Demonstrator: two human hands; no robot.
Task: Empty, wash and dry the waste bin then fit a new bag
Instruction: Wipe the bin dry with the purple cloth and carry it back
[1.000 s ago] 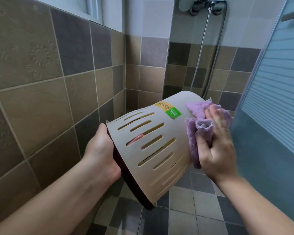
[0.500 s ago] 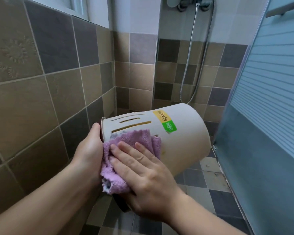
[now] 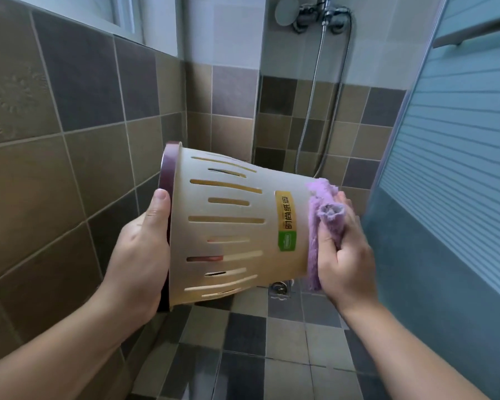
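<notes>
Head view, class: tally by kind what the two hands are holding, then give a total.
Waste bin: 1, gripped at its rim by the left hand
Purple cloth: 1, gripped by the right hand
Total: 2

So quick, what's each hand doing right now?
Left hand: grips the waste bin at its rim.
Right hand: holds the purple cloth against the bin's base.
</notes>
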